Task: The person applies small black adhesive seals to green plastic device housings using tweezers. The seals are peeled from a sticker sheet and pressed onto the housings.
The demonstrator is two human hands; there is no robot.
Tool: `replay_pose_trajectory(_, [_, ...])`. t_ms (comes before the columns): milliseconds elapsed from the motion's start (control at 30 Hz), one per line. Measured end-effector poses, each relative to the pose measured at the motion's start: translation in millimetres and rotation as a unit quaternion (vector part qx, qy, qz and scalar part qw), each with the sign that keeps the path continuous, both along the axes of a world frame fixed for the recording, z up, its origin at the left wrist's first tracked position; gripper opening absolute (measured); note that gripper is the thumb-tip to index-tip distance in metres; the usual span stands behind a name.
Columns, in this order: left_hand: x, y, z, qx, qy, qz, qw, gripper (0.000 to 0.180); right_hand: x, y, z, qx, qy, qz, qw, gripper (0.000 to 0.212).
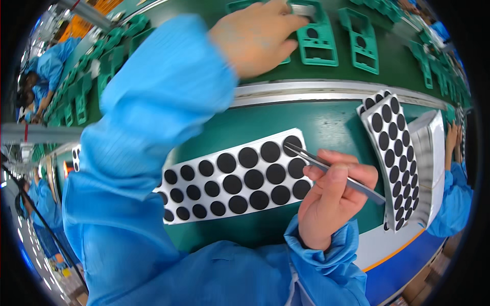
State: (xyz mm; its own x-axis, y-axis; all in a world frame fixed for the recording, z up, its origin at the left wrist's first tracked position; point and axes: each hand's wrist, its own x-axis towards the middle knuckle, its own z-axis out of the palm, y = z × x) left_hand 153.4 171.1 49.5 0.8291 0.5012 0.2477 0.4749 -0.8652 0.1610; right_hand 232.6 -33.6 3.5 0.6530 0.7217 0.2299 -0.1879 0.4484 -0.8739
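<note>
Right grip pinching tweezers, visible dots look unpeeled; left grip, past surface's far edge, can't tell.

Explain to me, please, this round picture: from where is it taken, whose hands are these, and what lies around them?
There is no machine here: these are one person's bare hands in blue sleeves. A wide camera on the person's head looks down, so straight edges bend near the rim.

The right hand holds metal tweezers, tips at a black dot on a white sheet. The sheet lies on a green table; more dotted sheets are at the right.

The left hand is stretched over the metal rail to the green frames; whether it grips one, I cannot tell. Other people in blue are at the sides.
</note>
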Motion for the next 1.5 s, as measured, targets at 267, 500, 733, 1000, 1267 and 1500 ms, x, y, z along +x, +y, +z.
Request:
replay_pose_trajectory(267, [-159.6,-132.3,-9.9,-0.115,0.077,0.076,0.987,0.04,-26.9,0.5,-13.7,-0.139,0.11,0.28,0.943,0.015])
replay_pose_trajectory(500, [-168.1,-201.4,-50.6,-0.166,-0.08,0.044,0.982,0.031,-30.0,-17.0,-35.3,-0.212,-0.04,0.359,0.908,0.015])
replay_pose_trajectory(733, [-144.4,-199.1,-64.7,-0.087,-0.097,0.061,0.99,0.033,-24.7,-8.7,-25.9,-0.217,-0.11,0.264,0.933,0.016])
replay_pose_trajectory(1000, [-126.5,-186.8,-86.2,-0.055,-0.105,0.095,0.988,0.036,-19.9,-5.8,-36.3,-0.226,-0.097,0.247,0.937,0.017])
replay_pose_trajectory(1267, [-126.4,-181.4,-83.6,-0.051,-0.127,0.109,0.985,0.026,-12.5,-3.2,-37.7,-0.243,-0.075,0.281,0.926,0.016])
replay_pose_trajectory(1500, [-127.5,-178.9,-85.2,-0.072,-0.141,0.111,0.981,0.026,-16.4,-4.3,-40.7,-0.209,-0.081,0.273,0.936,0.016])
